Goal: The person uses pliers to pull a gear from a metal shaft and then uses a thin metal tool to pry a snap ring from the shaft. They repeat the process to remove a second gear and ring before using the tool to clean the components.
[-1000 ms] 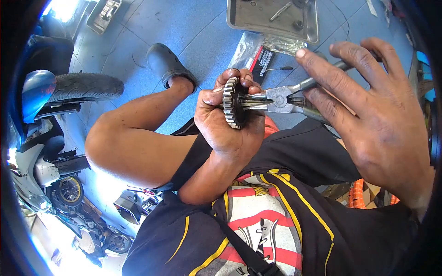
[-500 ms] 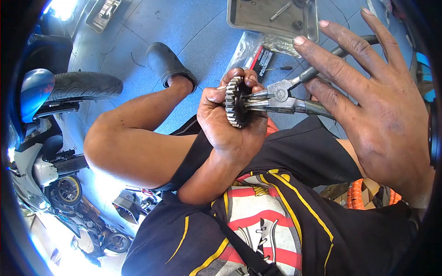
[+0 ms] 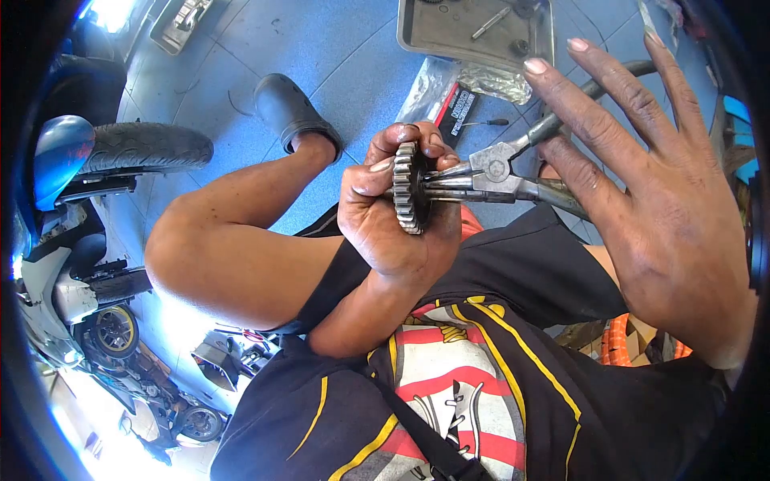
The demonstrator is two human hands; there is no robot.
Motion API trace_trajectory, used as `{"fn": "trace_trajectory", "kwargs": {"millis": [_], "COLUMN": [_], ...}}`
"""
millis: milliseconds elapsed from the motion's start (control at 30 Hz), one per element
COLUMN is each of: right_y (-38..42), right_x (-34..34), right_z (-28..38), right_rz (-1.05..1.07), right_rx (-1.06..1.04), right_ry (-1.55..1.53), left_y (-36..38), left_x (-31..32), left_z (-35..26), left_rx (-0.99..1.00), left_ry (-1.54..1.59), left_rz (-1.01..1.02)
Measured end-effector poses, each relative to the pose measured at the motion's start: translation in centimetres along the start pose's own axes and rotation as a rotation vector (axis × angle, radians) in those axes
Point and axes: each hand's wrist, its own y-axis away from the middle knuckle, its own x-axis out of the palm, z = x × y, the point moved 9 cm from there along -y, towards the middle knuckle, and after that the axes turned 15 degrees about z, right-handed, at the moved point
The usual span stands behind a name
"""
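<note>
A toothed metal gear [image 3: 407, 189] sits edge-on in my left hand [image 3: 393, 220], whose fingers and thumb are wrapped round it. From the right, the thin jaws of a pair of pliers [image 3: 496, 167] reach to the dark face of the gear, near its centre. Whether the tips grip anything there is hidden. My right hand [image 3: 662, 216] is on the plier handles, which stand wide apart. Three of its fingers stretch out past the upper handle, while another bends behind it. Its palm is turned away from me.
Beyond my hands, a metal tray [image 3: 481, 52] holds small parts. Below it lie a plastic bag [image 3: 429, 88], a black-and-red box [image 3: 455, 116] and a screwdriver [image 3: 491, 122]. A motorcycle tyre [image 3: 152, 148] stands at left, past my bent knee [image 3: 180, 232]. An orange coil [image 3: 618, 341] is lower right.
The gear and my left hand have shifted slightly down. The pliers have moved a little to the right, and my right hand's outstretched fingers have shifted slightly right.
</note>
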Motion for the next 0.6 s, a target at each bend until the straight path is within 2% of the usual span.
{"fn": "trace_trajectory", "kwargs": {"millis": [600], "right_y": [0.26], "right_x": [0.66], "right_z": [0.69], "right_rz": [0.052], "right_rx": [0.005], "right_ry": [-0.099], "left_y": [0.07], "left_x": [0.21], "left_z": [-0.38], "left_rx": [0.033], "left_ry": [-0.023], "left_rz": [0.017]}}
